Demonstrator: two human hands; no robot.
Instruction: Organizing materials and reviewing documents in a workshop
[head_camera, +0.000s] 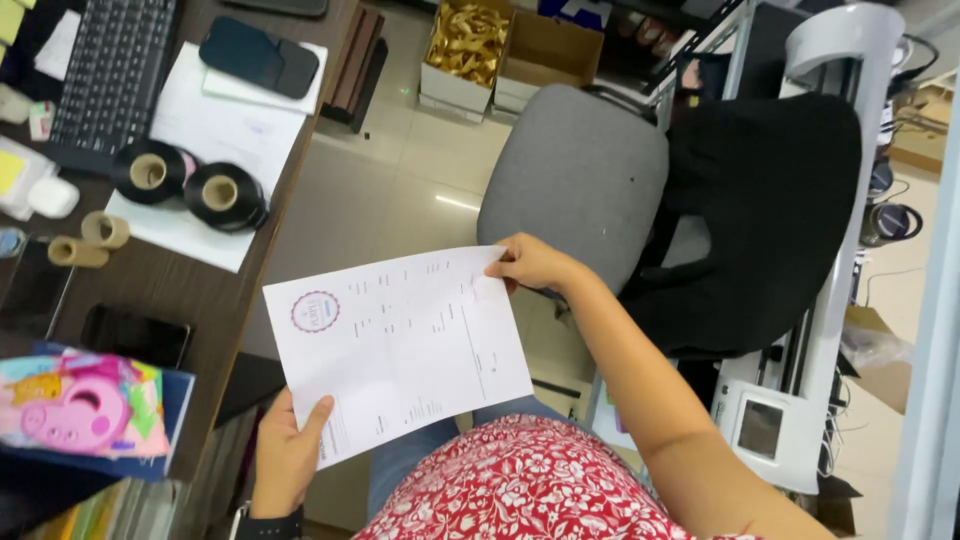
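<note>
Lighting: bright, even, indoor. Glare: pale streak on the floor (455, 200); sheen on the tape rolls (190, 185). Shadows: soft, under the table (200, 290) edge. Focus: paper (400, 340) sharp, its print too small to read. Edges: verticals lean, wide-angle.

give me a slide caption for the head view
Both hands, left hand and right hand, hold a printed sheet beside a desk and grey chair.
</note>
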